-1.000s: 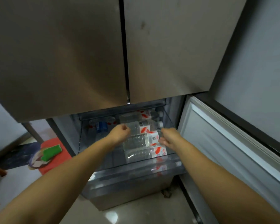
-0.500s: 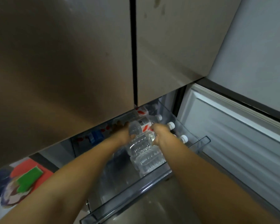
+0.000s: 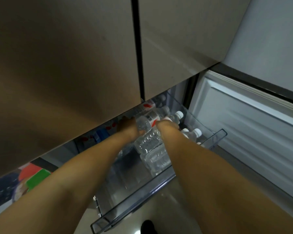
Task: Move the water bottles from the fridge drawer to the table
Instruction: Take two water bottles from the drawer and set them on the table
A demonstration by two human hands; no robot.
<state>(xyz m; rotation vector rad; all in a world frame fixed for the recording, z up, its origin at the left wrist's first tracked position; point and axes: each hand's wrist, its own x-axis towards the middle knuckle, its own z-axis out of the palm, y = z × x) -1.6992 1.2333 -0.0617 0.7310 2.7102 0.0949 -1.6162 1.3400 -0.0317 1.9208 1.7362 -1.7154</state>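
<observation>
— Grey fridge doors (image 3: pixel 66 65) fill most of what you see, with the clear fridge drawer (image 3: pixel 161 186) pulled out below them over a pale floor. Where do your hands stand?

— Both are down in the drawer, among the water bottles (image 3: pixel 152 149). Your left hand (image 3: pixel 130 129) curls around the base end of the top bottle (image 3: pixel 147 119), the one with the red and white label. Your right hand (image 3: pixel 167 127) lies against its other side, but its fingers are hidden behind the hand, so you cannot tell from here whether it grips or only presses.

— And the rest of the bottles?

— Lying on their sides in a stack, caps toward the right wall of the drawer. None has left the drawer yet, and no table is in view.

— What could go wrong?

— You are lifting from the top of a loose pile. Pull the top bottle out crooked and the ones under it may roll or shift. The smooth plastic could also slip if your right hand has no real hold.

— Anything in the way?

— The lower edge of the doors hangs close above your hands, so lift toward yourself. The open lower door (image 3: pixel 252 125) stands on your right, and something dark (image 3: pixel 147 227) lies on the floor just beyond the drawer's front rim.
</observation>
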